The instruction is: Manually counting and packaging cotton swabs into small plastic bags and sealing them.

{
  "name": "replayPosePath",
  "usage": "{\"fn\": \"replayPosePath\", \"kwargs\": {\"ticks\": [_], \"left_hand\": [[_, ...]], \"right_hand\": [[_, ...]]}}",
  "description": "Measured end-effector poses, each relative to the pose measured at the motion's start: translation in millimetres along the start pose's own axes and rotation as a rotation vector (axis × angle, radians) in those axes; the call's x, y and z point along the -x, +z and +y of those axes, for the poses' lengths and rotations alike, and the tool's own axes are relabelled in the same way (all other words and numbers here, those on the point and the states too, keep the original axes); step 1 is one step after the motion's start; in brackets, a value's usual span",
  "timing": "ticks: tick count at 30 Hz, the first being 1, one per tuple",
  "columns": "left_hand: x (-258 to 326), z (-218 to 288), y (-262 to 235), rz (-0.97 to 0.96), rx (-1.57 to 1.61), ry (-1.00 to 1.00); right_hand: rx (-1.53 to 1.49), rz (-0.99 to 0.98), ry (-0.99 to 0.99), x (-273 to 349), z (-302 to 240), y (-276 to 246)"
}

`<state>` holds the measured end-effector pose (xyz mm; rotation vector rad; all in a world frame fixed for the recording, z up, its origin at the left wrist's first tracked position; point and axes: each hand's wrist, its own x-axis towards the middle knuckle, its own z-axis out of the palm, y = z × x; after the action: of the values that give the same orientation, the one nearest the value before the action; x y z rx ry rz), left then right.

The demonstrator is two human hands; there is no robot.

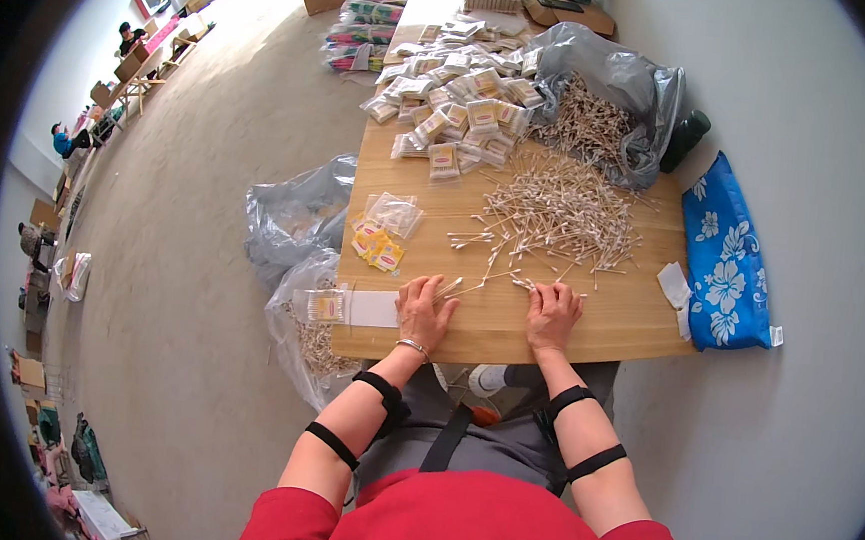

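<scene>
head view: at the near edge of the wooden surface, the left hand is laid palm down with its fingers curled loosely over a small bunch of cotton swabs, the tips of which poke out past the fingertips; whether they are truly pinched cannot be told. the right hand is likewise pressed flat, its fingers bent over a few swabs at the fringe of the loose pile, and its grip is hidden too. by judgement, the gathering is best done with light pressure: the thin sticks should be raked together side by side, ends evened against the surface, so that none are bent or rolled off the edge. the swabs are pale, slim and stiff, with soft white tips, and are tangled crosswise in the heap just beyond the hands. farther left, small clear empty bags and yellow paper labels are set near each other, and a white card is lying beside the left hand. filled packets are heaped at the far end, beside a crinkled grey plastic bag holding more swabs. a blue flowered cloth is draped at the right edge.
</scene>
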<state>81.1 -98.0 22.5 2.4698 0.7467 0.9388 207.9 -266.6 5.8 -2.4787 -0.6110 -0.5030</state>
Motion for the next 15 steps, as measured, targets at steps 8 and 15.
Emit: {"fn": "replayPosePath", "kwargs": {"ticks": [8, 15], "left_hand": [[1.5, -14.9, 5.1, -0.193, 0.168, 0.014], [2.8, -28.9, 4.8, -0.276, 0.29, 0.194]], "right_hand": [[0.038, -0.071, 0.176, -7.9, -12.5, 2.0], [0.008, -0.128, 0.151, -33.3, -47.0, 33.7]]}}
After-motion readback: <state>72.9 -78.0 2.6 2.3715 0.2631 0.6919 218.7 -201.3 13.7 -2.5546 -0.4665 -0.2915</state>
